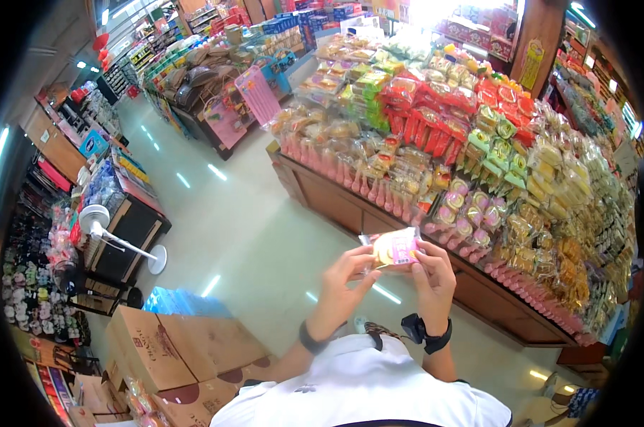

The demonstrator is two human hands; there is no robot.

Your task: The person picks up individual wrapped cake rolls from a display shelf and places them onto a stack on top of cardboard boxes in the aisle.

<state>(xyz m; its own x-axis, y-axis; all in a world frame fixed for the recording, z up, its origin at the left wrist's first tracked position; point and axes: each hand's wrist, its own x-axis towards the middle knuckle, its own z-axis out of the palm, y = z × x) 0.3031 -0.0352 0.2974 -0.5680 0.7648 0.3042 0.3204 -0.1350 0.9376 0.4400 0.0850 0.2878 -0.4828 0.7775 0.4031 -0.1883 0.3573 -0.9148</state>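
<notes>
A small clear-wrapped packaged pastry (392,248) with a pink printed label is held up in front of my chest. My left hand (348,277) pinches its left end between thumb and fingers. On the opposite end, my right hand (433,273) grips the wrapper the same way. The label bears writing. Both wrists wear black bands, and a dark device sits on the right one. Just beyond the hands is a wooden display counter (327,200) heaped with packaged snacks, among them pink-and-white round packs (463,205) near my right hand.
Cardboard boxes (194,341) stand close on my left, with a blue plastic-wrapped bundle (180,303) behind. A white pedestal fan (124,240) lies further left near a black display unit (119,240). Pale tiled floor (236,213) runs between the displays. Red packets (423,117) pile up on the counter.
</notes>
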